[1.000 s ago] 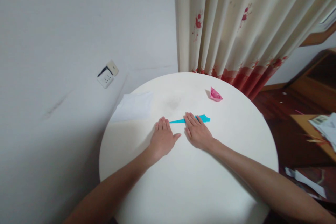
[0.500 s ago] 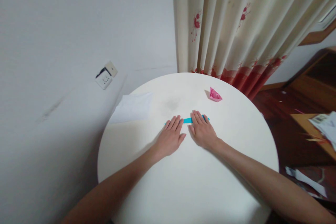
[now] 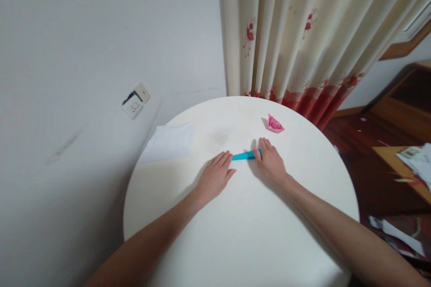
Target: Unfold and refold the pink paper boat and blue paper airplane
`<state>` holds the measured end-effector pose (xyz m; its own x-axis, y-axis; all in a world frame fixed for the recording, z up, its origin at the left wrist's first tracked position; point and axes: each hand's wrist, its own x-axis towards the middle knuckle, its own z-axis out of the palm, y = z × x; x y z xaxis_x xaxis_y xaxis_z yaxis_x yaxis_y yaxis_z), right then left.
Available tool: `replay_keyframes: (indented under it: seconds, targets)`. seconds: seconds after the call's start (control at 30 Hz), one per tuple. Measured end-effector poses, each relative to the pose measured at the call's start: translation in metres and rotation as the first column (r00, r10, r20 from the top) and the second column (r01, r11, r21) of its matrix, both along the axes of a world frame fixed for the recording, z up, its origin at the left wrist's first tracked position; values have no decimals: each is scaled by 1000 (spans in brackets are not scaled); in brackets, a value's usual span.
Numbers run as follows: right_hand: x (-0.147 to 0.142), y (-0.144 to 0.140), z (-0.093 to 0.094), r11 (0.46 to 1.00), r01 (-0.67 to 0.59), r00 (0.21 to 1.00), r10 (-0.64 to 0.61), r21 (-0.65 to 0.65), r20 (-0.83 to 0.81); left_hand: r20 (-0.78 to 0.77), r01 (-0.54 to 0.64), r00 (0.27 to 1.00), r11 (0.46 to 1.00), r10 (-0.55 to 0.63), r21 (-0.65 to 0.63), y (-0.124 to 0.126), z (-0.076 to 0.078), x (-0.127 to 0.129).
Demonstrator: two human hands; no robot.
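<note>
A narrow folded strip of blue paper [image 3: 243,156] lies across the white round table, between my two hands. My left hand [image 3: 215,174] rests flat with its fingers over the strip's left end, hiding it. At the other end is my right hand [image 3: 272,161], its fingers stretched forward past the paper and its thumb over the strip. The right tip is hidden behind this hand. Beyond it stands a small pink folded paper boat [image 3: 275,124], apart from both hands.
A white sheet [image 3: 168,142] lies at the table's left side, near the wall with a socket [image 3: 132,106]. A cream and red curtain [image 3: 289,54] hangs behind the round table [image 3: 232,233]. Papers [image 3: 415,159] lie on a wooden surface at right.
My right hand has shifted to the right along the blue strip and its thumb now lies over the paper. The left hand has barely moved. The view has tilted slightly.
</note>
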<state>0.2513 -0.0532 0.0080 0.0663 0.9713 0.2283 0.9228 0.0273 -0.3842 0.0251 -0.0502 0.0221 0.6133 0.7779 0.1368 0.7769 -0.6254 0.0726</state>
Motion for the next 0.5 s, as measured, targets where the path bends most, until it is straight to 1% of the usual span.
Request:
replay_keyframes:
  seconds: [0.13,0.2,0.27,0.4,0.5]
  targets:
    - [5,2,12,982,22,988,7,189,-151,121,-39,992,998,43,-40,9,7,-6]
    - [6,2,16,965,37,973,24,259,-228,198,-55,977,992,76,-110,13,9,-9]
    - [6,0,18,950,40,958,51,310,-281,283,-46,953,977,105,-208,16,8,-12]
    - [4,-3,21,925,23,935,115,379,-337,459,-4,868,927,190,-376,18,3,-12]
    - [2,-4,23,920,0,924,150,391,-353,550,15,799,906,243,-423,19,-3,-9]
